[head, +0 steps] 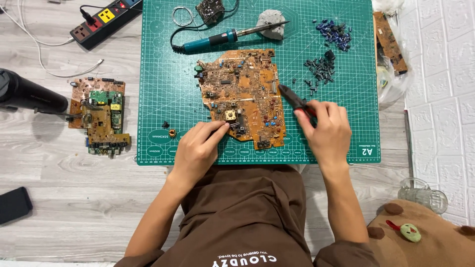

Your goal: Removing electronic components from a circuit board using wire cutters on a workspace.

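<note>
You have bright, even light all over the green mat (158, 99). Nothing on it looks dim. Shadows are soft and small: a faint one lies under your left hand (198, 148) at the mat's bottom edge, and a grey one sits left of the mat, below the black round thing (29, 94). There is no glare on the mat. The picture is sharp, with no blur.

Under our left hand (198, 151) we see a matt orange fibre circuit board (245, 94) on a matt green rubbery cutting mat (163, 99); our right hand (326, 131) holds black-and-red plastic-handled pliers (296, 100); pale grained wood floor (74, 198) beyond.
</note>
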